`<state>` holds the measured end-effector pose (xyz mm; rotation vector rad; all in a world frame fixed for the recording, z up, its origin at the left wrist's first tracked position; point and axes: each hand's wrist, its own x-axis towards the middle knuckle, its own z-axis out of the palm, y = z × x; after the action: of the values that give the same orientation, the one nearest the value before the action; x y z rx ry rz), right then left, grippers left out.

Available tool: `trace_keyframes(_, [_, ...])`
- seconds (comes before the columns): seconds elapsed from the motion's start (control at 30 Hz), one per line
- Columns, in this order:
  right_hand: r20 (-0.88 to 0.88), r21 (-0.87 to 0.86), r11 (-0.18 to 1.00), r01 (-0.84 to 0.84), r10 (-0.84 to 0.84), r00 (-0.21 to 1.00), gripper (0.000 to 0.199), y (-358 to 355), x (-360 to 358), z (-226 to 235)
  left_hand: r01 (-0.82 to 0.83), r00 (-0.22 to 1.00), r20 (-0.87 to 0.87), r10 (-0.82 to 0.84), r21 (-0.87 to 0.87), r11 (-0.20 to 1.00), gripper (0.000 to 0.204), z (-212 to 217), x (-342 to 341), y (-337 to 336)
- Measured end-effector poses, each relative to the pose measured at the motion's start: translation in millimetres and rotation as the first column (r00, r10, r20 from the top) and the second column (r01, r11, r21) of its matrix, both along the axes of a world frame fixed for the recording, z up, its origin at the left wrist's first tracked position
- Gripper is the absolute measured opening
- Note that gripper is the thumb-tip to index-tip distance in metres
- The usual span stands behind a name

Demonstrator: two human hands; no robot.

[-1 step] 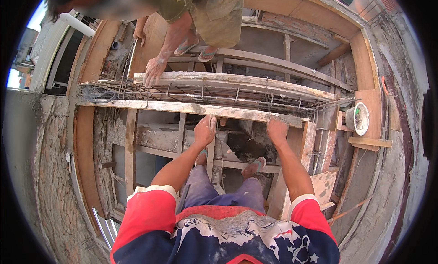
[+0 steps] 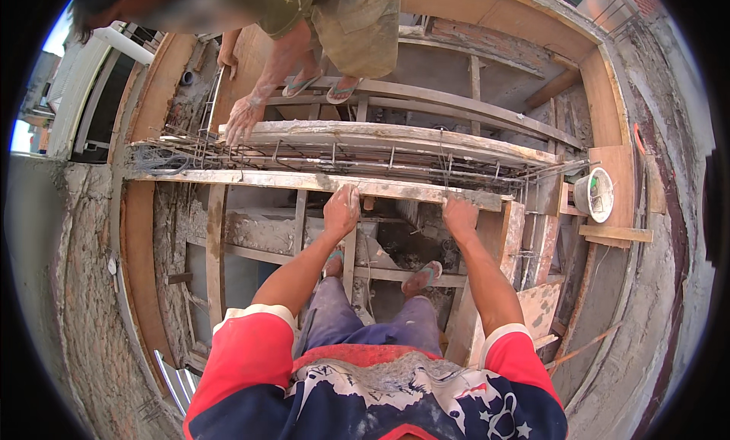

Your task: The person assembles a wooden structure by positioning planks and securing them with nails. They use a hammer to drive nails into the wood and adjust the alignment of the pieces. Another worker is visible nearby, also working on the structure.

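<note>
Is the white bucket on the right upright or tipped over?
Upright: the white bucket stands on a board, its open mouth facing the camera.

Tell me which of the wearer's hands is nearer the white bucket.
Right. The right hand rests on the near form board, closer to the white bucket at the beam's right end; the left hand grips the board farther left.

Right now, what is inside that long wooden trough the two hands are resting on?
Between the boards of the wooden trough lies a cage of steel bars tied with wire loops. The left hand and right hand rest on its near board. Its bottom is hidden beneath the bars.
</note>
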<state>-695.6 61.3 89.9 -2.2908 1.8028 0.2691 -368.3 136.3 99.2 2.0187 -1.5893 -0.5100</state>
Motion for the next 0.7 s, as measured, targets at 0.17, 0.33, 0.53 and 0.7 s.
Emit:
trace_keyframes(0.17, [0.091,-0.001,1.000,0.020,-0.020,0.996,0.043,-12,-5,47,0.223,0.965,0.182,-0.188,-0.197,0.955,0.017,-25,-16,-88])
trace_keyframes(0.33, [0.282,-0.255,0.967,0.001,0.074,0.956,0.053,-23,-53,-24,0.278,0.957,0.154,-0.248,-0.222,0.935,0.015,-46,-43,-125])
trace_keyframes(0.53, [0.205,-0.209,0.978,0.011,0.033,0.978,0.051,-22,-52,-43,0.070,0.996,0.071,-0.057,-0.193,0.979,0.019,-61,-57,-143])
trace_keyframes(0.7, [0.206,-0.210,0.977,0.029,0.015,0.978,0.052,-22,-46,-31,-0.025,0.982,0.184,0.049,-0.130,0.991,0.018,-66,-68,-142])
